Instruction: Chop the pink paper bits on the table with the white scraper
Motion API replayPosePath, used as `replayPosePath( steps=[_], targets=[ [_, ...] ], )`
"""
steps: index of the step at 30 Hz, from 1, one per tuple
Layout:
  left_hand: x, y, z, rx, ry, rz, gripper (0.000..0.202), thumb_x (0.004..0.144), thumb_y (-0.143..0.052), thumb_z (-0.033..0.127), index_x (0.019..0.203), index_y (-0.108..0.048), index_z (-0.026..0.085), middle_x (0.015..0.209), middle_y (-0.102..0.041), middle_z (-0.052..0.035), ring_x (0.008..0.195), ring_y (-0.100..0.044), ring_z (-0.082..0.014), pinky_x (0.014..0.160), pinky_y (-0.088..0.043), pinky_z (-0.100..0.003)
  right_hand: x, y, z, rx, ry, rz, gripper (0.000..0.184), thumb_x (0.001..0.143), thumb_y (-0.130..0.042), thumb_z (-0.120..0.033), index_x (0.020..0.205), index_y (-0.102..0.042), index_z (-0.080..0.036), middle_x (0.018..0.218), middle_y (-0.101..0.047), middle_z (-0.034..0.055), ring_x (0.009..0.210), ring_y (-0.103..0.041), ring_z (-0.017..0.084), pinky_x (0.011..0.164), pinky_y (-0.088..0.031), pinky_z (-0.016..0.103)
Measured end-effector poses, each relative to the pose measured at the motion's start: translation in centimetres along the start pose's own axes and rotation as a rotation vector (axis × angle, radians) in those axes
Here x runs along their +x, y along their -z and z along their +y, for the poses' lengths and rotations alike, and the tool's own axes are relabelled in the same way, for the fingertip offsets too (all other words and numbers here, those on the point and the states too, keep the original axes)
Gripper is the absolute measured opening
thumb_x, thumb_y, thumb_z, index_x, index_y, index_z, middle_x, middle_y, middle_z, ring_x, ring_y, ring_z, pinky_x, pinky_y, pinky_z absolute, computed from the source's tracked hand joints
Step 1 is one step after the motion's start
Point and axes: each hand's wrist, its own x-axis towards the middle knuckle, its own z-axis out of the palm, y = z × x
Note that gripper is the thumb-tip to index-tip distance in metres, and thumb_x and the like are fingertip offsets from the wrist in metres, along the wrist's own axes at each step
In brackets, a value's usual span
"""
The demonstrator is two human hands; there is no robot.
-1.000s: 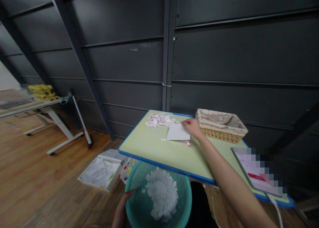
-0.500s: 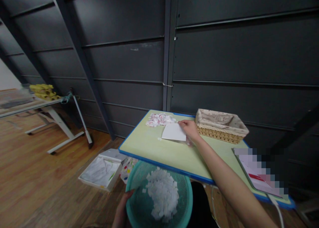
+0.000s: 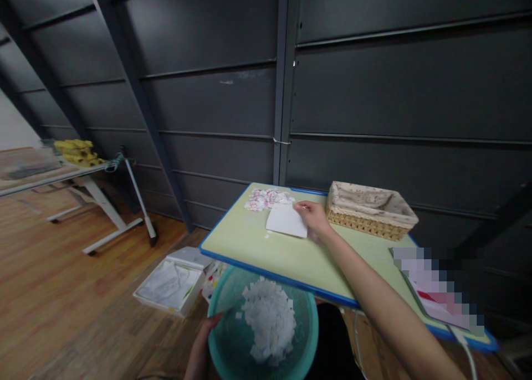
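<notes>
We see the fingers of the right hand [image 3: 313, 216] closed on the upper right corner of a white card [image 3: 286, 221], thumb and forefinger together at its edge. The card reaches out to the left of those fingers, over the pale green surface [image 3: 233, 237], just in front of a heap of printed paper scraps [image 3: 266, 198]; whether its near edge touches down, we cannot tell. We count one card, though another sheet under it would be hidden from us. The left hand [image 3: 208, 331] is lower down, its fingers gripping the left rim of a teal mesh basket [image 3: 311, 335], with the thumb lying over the inner side. That basket, one of its kind, sits just below the blue edge of the surface and holds a single mound of small white squares [image 3: 270, 322], far too many for us to count, plus one loose square near the left thumb. On the surface we find one heap of scraps, likewise beyond counting, a tiny white bit [image 3: 267, 235] near the card's lower left, and one woven basket [image 3: 368, 224] with a cloth lining to the right of the right hand. Further right lies one flat panel [image 3: 430, 297], partly blurred out. On the floor at left we see one open white box [image 3: 166, 286].
</notes>
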Motion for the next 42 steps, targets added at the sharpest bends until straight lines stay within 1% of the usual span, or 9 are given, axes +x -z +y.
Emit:
replayPosePath(
  steps=[9, 16, 24, 27, 29, 33, 36, 39, 42],
  targets=[
    [-0.4, -0.1, 0.4, -0.011, -0.009, -0.011, 0.067, 0.071, -0.064, 0.015, 0.134, -0.045, 0.001, 0.077, -0.079, -0.0123, 0.091, -0.07, -0.0359, 0.089, -0.051, -0.051, -1.0, -0.2, -1.2, 0.027, -0.068, -0.125, 0.041, 0.063, -0.067, -0.047, 0.08, -0.069, -0.01, 0.068, -0.065, 0.0048, 0.056, -0.052, 0.014, 0.049, -0.034, 0.024],
    [-0.3, 0.0, 0.4, 0.014, -0.025, -0.063, 0.052, 0.075, -0.062, 0.017, 0.126, -0.054, 0.005, 0.076, -0.079, -0.0112, 0.087, -0.072, -0.0333, 0.089, -0.051, -0.051, -2.7, -0.5, -2.8, 0.084, -0.099, -0.485, 0.039, 0.063, -0.072, -0.049, 0.078, -0.065, -0.013, 0.051, -0.052, -0.0036, 0.043, -0.042, 0.008, 0.04, -0.029, 0.02],
    [0.4, 0.8, 0.1, 0.041, -0.064, -0.083, 0.05, 0.075, -0.064, 0.021, 0.121, -0.056, 0.004, 0.084, -0.079, -0.0136, 0.086, -0.072, -0.0326, 0.086, -0.052, -0.05, -3.9, -1.8, -2.9, 0.212, -0.187, -0.739, 0.043, 0.06, -0.077, -0.048, 0.083, -0.068, -0.013, 0.061, -0.06, -0.0006, 0.049, -0.049, 0.007, 0.043, -0.037, 0.017],
    [0.6, 1.1, -0.1, 0.062, -0.09, -0.074, 0.046, 0.075, -0.065, 0.023, 0.117, -0.059, 0.006, 0.078, -0.079, -0.0113, 0.084, -0.072, -0.0324, 0.086, -0.052, -0.05, -3.9, -1.7, -3.3, 0.281, -0.198, -0.633, 0.043, 0.058, -0.078, -0.048, 0.081, -0.069, -0.013, 0.061, -0.06, -0.0004, 0.049, -0.048, 0.007, 0.042, -0.034, 0.018],
    [0.3, 0.9, -0.1, 0.075, -0.106, -0.052, 0.044, 0.076, -0.064, 0.022, 0.116, -0.06, 0.006, 0.072, -0.078, -0.01, 0.084, -0.072, -0.032, 0.086, -0.052, -0.049, -3.4, -1.5, -3.3, 0.327, -0.198, -0.472, 0.044, 0.056, -0.079, -0.049, 0.079, -0.069, -0.013, 0.062, -0.061, 0.0002, 0.05, -0.048, 0.008, 0.042, -0.033, 0.019],
    [-0.7, 0.2, 0.3, 0.06, -0.08, -0.04, 0.047, 0.077, -0.062, 0.018, 0.12, -0.056, 0.003, 0.075, -0.078, -0.0119, 0.086, -0.072, -0.032, 0.086, -0.052, -0.049, -1.6, -1.0, -2.2, 0.461, -0.193, -0.093, 0.054, 0.058, -0.074, -0.057, 0.091, -0.067, -0.015, 0.076, -0.067, 0.0035, 0.059, -0.057, 0.014, 0.05, -0.043, 0.024],
    [-1.0, 0.0, 0.4, 0.033, -0.047, -0.053, 0.049, 0.077, -0.06, 0.018, 0.123, -0.055, 0.004, 0.082, -0.079, -0.013, 0.084, -0.072, -0.0325, 0.087, -0.052, -0.05, -0.2, -0.2, -0.8, 0.41, -0.183, 0.139, 0.058, 0.065, -0.063, -0.067, 0.094, -0.062, -0.016, 0.077, -0.068, 0.0051, 0.061, -0.059, 0.016, 0.05, -0.046, 0.026],
    [-0.9, 0.1, 0.3, 0.025, -0.034, -0.084, 0.051, 0.078, -0.06, 0.019, 0.126, -0.053, 0.004, 0.084, -0.079, -0.0138, 0.083, -0.072, -0.0331, 0.087, -0.051, -0.051, 0.8, 0.7, 0.0, 0.366, -0.178, 0.255, 0.056, 0.071, -0.052, -0.071, 0.089, -0.058, -0.018, 0.071, -0.066, 0.0046, 0.061, -0.061, 0.018, 0.049, -0.048, 0.028],
    [-0.9, 0.1, 0.2, 0.023, -0.017, -0.079, 0.055, 0.078, -0.06, 0.019, 0.13, -0.049, 0.004, 0.086, -0.079, -0.0139, 0.084, -0.072, -0.0334, 0.088, -0.051, -0.052, 1.2, 1.3, 0.0, 0.481, -0.198, 0.301, 0.041, 0.071, -0.062, -0.058, 0.087, -0.057, -0.02, 0.074, -0.067, 0.0036, 0.065, -0.063, 0.018, 0.053, -0.051, 0.028]
  ],
)
